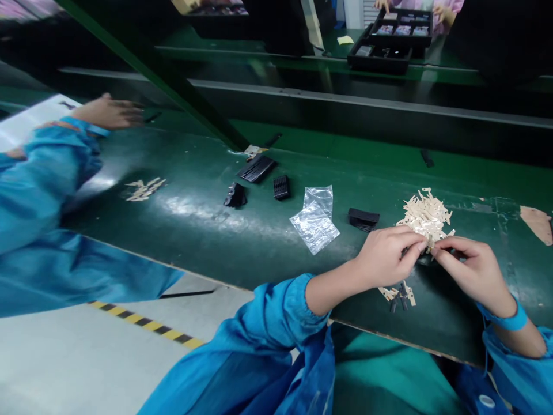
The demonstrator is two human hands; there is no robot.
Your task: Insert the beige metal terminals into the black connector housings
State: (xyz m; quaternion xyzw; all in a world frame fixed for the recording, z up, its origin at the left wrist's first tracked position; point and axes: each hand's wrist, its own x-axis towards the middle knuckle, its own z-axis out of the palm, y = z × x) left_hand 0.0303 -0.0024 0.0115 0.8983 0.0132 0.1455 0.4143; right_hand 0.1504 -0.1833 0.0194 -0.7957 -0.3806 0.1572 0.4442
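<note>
My left hand (386,257) and my right hand (475,272) meet fingertip to fingertip at the right of the table, both closed in a pinch. Between them sits a small pale piece (430,244), partly hidden by the fingers; its exact kind is too small to tell. Just beyond my fingers lies a heap of small flat cream-coloured pieces (425,212). Below my hands, near the table edge, are a few cream pieces with dark grey ends (401,297). A black ribbed block (363,219) rests left of the heap.
Clear plastic bags (316,222) lie mid-table, with black slotted blocks (257,168) farther left. A co-worker's blurred hand (110,112) reaches in at left, above a smaller cream pile (146,189). A slanted green post (173,80) meets the table. Black trays (401,29) stand across the divider.
</note>
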